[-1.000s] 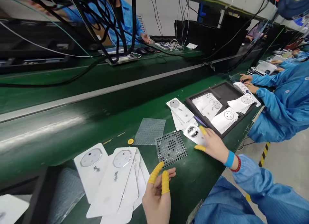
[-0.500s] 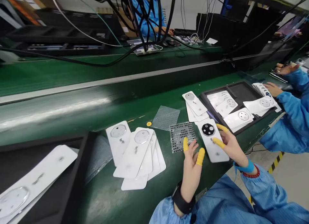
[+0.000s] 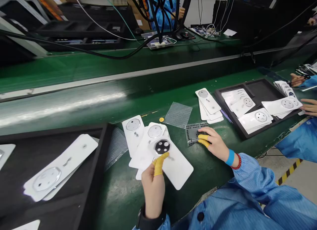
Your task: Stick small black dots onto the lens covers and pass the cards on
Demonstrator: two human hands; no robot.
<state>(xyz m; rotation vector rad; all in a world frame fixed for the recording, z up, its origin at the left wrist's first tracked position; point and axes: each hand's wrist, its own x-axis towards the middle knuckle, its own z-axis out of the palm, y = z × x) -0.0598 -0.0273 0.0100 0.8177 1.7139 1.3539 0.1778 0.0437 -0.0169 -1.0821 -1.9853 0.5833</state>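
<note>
My left hand (image 3: 154,180), with a yellow finger cot, pinches a white phone back cover (image 3: 173,162) that has a black round camera ring. It holds the cover over a fanned stack of white covers (image 3: 138,140) on the green bench. My right hand (image 3: 214,143), also with yellow cots, rests with curled fingertips on a clear sheet of small black dots (image 3: 194,132). Whether those fingers pinch a dot is too small to tell.
A black tray (image 3: 94,177) at left holds white covers. Another black tray (image 3: 257,91) at right holds more, with a small cover stack (image 3: 209,106) beside it. A clear film (image 3: 178,114) and yellow disc (image 3: 161,119) lie behind. Other people's hands (image 3: 309,106) work at right. Cables hang above.
The cover with the black ring passed from my right hand to my left and moved left over the fanned stack. My right hand moved onto the dotted sheet.
</note>
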